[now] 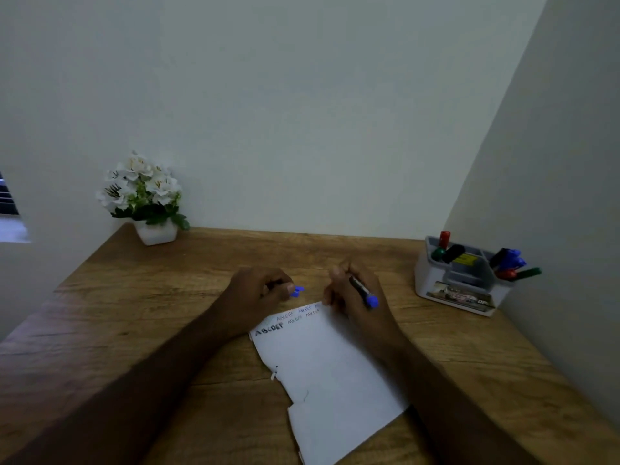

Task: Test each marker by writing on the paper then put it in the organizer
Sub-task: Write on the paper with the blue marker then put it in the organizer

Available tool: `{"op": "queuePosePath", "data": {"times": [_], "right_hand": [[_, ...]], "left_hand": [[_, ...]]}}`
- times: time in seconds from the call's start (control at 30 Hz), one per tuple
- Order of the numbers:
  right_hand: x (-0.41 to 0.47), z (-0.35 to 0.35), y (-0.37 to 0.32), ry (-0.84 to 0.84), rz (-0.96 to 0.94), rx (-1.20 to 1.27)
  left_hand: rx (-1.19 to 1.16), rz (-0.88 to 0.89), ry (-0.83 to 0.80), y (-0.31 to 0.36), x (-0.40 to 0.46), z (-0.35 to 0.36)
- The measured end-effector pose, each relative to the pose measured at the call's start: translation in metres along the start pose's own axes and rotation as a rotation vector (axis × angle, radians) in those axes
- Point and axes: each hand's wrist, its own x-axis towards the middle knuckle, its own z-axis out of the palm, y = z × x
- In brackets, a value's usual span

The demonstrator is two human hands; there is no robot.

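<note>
A white sheet of paper (pixel 330 370) lies on the wooden desk (pixel 167 297), with rows of "ABCDEF" written along its top edge. My right hand (pixel 355 297) grips a black marker with a blue end (pixel 364 293) at the paper's top right corner. My left hand (pixel 261 293) pinches the blue cap (pixel 297 291) just above the paper's top left. A grey organizer (pixel 459 280) stands at the desk's far right with several red, green, black and blue markers in it.
A white pot of white flowers (pixel 147 203) sits in the back left corner. Walls close the desk at the back and the right. A window edge (pixel 8 203) shows at far left.
</note>
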Motion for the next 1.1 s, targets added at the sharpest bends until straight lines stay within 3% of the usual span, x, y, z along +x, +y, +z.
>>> {"op": "queuePosePath", "data": {"times": [0.1, 0.2, 0.33, 0.6, 1.1], "right_hand": [[-0.002, 0.017, 0.000, 0.069, 0.188, -0.023], [-0.002, 0.024, 0.002, 0.120, 0.120, -0.095], [-0.009, 0.021, 0.005, 0.064, 0.006, -0.161], [0.000, 0.006, 0.004, 0.037, 0.117, -0.185], [0.000, 0.006, 0.014, -0.052, 0.059, -0.229]], "left_hand": [[0.035, -0.002, -0.057, -0.002, 0.001, 0.001], [0.098, -0.029, -0.116, -0.008, 0.000, 0.000], [0.139, -0.014, -0.193, -0.013, -0.002, -0.001], [0.139, -0.085, -0.287, -0.015, 0.001, 0.001], [0.132, -0.128, -0.316, -0.022, 0.005, 0.005]]}}
